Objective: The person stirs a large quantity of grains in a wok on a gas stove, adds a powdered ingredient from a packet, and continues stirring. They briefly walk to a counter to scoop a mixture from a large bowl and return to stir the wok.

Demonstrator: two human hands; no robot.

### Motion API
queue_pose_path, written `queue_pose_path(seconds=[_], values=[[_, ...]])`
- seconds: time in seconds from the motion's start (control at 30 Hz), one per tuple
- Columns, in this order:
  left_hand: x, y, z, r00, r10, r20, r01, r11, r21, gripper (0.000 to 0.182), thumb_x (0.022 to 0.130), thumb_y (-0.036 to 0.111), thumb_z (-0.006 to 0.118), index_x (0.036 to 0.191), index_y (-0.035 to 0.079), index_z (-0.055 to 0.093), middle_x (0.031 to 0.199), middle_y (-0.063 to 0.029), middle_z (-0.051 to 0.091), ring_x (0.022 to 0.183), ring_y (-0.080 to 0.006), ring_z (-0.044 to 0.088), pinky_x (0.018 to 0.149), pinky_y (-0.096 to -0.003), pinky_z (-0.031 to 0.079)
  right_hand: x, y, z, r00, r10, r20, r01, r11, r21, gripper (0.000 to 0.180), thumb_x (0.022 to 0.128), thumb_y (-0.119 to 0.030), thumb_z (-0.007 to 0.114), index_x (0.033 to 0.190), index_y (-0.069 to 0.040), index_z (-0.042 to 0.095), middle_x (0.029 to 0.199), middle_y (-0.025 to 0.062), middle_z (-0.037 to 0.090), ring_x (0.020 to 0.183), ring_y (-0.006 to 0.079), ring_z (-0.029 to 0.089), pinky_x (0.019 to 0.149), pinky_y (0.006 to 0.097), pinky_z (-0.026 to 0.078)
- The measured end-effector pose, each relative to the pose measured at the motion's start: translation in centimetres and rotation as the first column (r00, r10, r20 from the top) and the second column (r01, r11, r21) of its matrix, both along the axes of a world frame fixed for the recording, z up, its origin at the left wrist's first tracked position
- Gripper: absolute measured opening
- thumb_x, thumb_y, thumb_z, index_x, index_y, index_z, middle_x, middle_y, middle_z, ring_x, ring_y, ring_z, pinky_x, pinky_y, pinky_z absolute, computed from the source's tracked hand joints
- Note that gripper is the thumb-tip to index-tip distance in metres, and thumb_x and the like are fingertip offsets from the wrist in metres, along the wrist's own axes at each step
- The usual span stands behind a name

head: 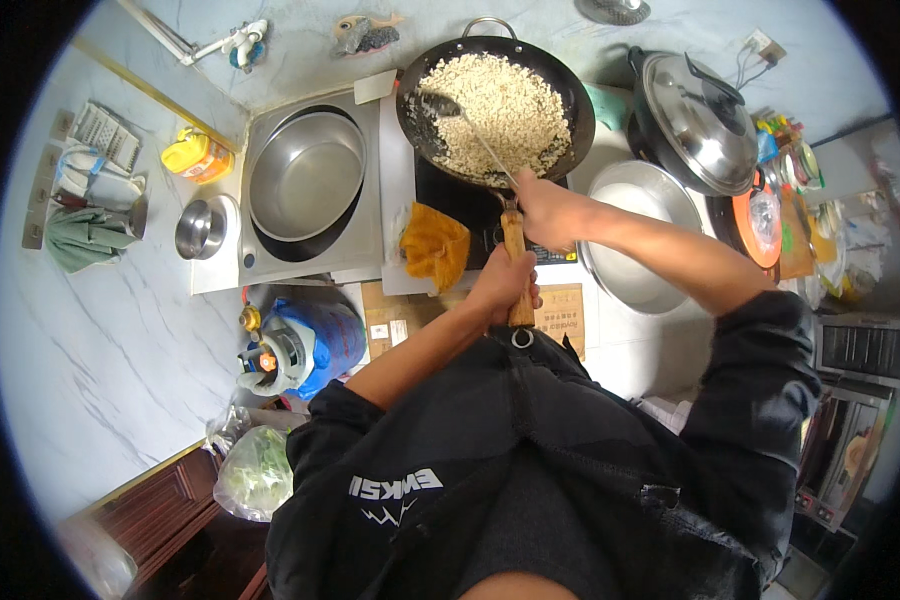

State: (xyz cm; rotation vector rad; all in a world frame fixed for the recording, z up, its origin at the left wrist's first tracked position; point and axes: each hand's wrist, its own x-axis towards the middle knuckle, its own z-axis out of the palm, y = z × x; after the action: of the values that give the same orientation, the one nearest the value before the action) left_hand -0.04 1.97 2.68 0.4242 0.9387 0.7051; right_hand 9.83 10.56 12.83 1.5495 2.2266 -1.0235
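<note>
A black wok full of pale, crumbly food sits over a dark cooktop. My left hand is wrapped around its wooden handle, which points towards my body. My right hand grips the thin metal stem of a spatula or ladle. The tool's blurred head lies at the left side of the food, inside the wok. An orange cloth rests on the cooktop's left front corner, left of the handle.
On the left, a steel basin sits in the sink. A wide metal bowl and a lidded pot stand to the right. Below the counter are a gas cylinder and a cardboard box.
</note>
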Motion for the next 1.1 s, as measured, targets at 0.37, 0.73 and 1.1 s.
queue_pose_path(seconds=[0.37, 0.73, 1.1], values=[[0.3, -0.1, -0.2, 0.998, 0.068, -0.007, -0.067, 0.997, 0.028, 0.015, 0.085, 0.013, 0.053, 0.086, 0.003, 0.042, 0.063, -0.0047, 0.042, 0.046, -0.0148, 0.046, 0.039, -0.032, 0.045, 0.0, -3.2, 4.8, 0.994, 0.048, 0.097, -0.025, 0.975, -0.223, 0.049, 0.081, -0.011, 0.058, 0.111, 0.018, 0.032, 0.094, 0.0326, 0.057, 0.09, 0.038, 0.061, 0.071, 0.0379, 0.05], [0.8, -0.1, -1.2, 0.999, 0.048, 0.004, -0.048, 0.999, 0.015, 0.013, 0.086, 0.01, 0.049, 0.094, 0.004, 0.04, 0.066, -0.006, 0.045, 0.048, -0.0149, 0.047, 0.041, -0.0321, 0.046, -4.1, -0.1, 0.5, 0.966, 0.244, 0.091, -0.251, 0.965, 0.08, 0.042, 0.077, -0.007, 0.055, 0.099, 0.025, 0.04, 0.075, 0.0245, 0.061, 0.072, 0.0325, 0.064, 0.064, 0.0355, 0.051], [0.6, 0.0, -0.2, 0.998, 0.059, 0.023, -0.058, 0.998, -0.036, 0.019, 0.088, 0.008, 0.048, 0.104, 0.007, 0.037, 0.07, -0.0055, 0.046, 0.051, -0.0151, 0.048, 0.044, -0.0313, 0.046, -4.6, 2.3, -1.7, 0.918, 0.366, 0.153, -0.378, 0.924, 0.063, 0.027, 0.073, -0.003, 0.053, 0.081, 0.023, 0.052, 0.074, 0.0313, 0.059, 0.072, 0.0382, 0.063, 0.062, 0.0389, 0.05]])
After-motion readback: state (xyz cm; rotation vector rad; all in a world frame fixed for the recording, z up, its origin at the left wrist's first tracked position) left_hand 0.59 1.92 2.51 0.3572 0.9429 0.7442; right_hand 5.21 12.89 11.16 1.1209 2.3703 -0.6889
